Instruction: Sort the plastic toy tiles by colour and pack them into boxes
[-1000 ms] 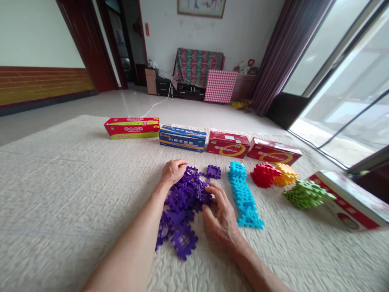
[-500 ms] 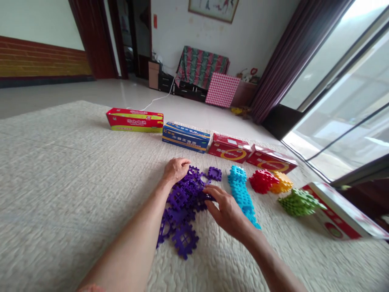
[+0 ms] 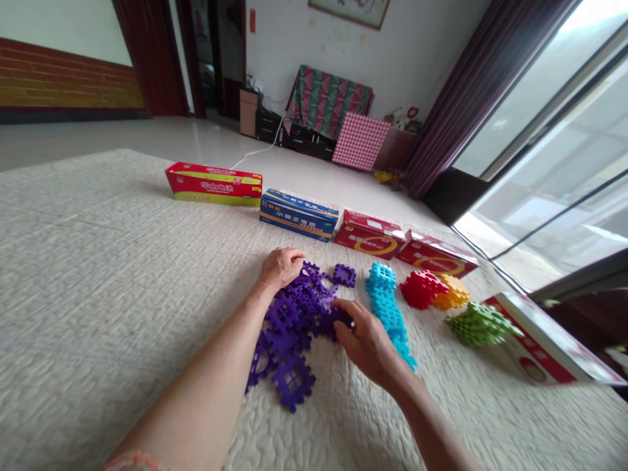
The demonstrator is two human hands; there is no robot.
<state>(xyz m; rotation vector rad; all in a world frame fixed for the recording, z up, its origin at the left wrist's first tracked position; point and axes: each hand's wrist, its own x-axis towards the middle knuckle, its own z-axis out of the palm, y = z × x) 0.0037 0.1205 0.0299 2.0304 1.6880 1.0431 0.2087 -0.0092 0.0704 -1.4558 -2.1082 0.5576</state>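
Note:
A loose pile of purple interlocking plastic blocks (image 3: pixel 289 314), flat squares with notched edges, lies on the quilted cover in front of me. At the pile's upper left, my left hand (image 3: pixel 283 267) is closed, its fingertips at the edge of a purple piece and partly hidden. My right hand (image 3: pixel 366 333) is at the pile's right side, thumb and fingers around a dark purple block (image 3: pixel 328 323). A single purple block (image 3: pixel 345 275) lies apart beyond the pile. Right of it runs a leaning row of light blue blocks (image 3: pixel 387 307).
Stacks of red (image 3: pixel 422 289), yellow (image 3: pixel 451 292) and green blocks (image 3: pixel 481 325) sit to the right, beside a white-and-red box (image 3: pixel 554 340). Across the back stand a red-and-yellow box (image 3: pixel 216 186), a blue box (image 3: pixel 298 216) and two dark red boxes (image 3: pixel 370 235).
The view has shifted slightly. My right hand's fingers have moved a little on the purple block at the pile's right side; my left hand stays at the upper left of the pile.

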